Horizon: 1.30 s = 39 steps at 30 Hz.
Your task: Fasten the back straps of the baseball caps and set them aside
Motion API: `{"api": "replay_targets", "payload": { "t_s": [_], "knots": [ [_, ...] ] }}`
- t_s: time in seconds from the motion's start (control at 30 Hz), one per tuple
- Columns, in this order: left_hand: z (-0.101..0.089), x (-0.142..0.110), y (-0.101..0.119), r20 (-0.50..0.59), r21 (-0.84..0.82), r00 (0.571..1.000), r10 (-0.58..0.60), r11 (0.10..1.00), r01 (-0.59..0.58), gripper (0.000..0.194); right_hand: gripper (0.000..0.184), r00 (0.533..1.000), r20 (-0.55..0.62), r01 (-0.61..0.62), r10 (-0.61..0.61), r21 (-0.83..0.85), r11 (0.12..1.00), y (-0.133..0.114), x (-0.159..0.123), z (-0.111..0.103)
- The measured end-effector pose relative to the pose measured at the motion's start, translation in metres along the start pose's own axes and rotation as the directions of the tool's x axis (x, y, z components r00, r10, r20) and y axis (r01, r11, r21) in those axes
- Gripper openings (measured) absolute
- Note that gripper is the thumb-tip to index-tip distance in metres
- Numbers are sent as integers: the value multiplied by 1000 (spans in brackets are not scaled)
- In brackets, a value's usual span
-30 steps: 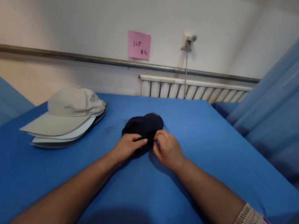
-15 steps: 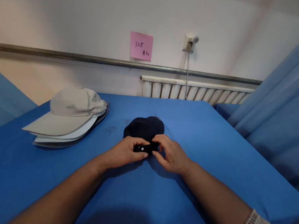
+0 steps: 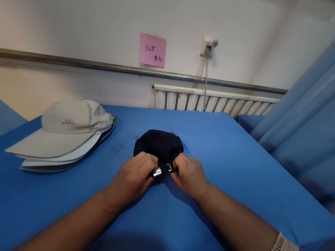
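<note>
A dark navy cap lies on the blue-covered table, its back strap towards me. My left hand is closed on the left part of the strap, beside a silver metal clasp. On the other side my right hand pinches the strap's right part, close to a small metal loop. A short stretch of dark strap shows between the two hands. My fingertips are partly hidden behind the knuckles and the cloth.
To the left rests a stack of caps, a beige one on top. The blue table cover reaches the wall, with a radiator behind it. A blue curtain hangs at the right. A pink note is on the wall.
Both hands have turned knuckles-up and tightened on the strap. The metal clasp and loop now show between them. The cap's crown looks fuller, and the view has shifted slightly right.
</note>
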<state>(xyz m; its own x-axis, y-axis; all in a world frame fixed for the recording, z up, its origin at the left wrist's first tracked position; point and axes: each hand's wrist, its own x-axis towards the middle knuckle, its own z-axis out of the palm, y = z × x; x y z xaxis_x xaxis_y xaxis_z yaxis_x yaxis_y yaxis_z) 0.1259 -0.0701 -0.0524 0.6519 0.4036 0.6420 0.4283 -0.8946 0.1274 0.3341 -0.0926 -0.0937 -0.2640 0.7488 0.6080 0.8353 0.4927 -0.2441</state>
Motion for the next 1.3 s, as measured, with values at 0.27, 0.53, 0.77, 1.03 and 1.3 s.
{"api": "replay_targets", "payload": {
  "t_s": [0.27,0.53,0.77,1.03,1.3],
  "knots": [
    [5,-17,-17,-22,-53,1000,11,998,-12,21,28,978,155,75,-138,360,930,-3,0,-9],
    [7,-16,-13,44,-164,999,-17,986,24,21,20,985,150,-8,-83,524,852,-7,-1,-7],
    [12,-20,-15,73,-192,997,-33,980,47,22,18,972,231,-75,-48,497,864,-9,-1,-10],
    [8,-16,-11,92,-187,994,-61,979,78,20,14,976,204,-29,-69,438,898,-8,0,-12],
    [7,-16,-9,81,-164,996,-42,985,55,17,18,977,214,-79,-9,398,914,-10,0,-12]
  ]
}}
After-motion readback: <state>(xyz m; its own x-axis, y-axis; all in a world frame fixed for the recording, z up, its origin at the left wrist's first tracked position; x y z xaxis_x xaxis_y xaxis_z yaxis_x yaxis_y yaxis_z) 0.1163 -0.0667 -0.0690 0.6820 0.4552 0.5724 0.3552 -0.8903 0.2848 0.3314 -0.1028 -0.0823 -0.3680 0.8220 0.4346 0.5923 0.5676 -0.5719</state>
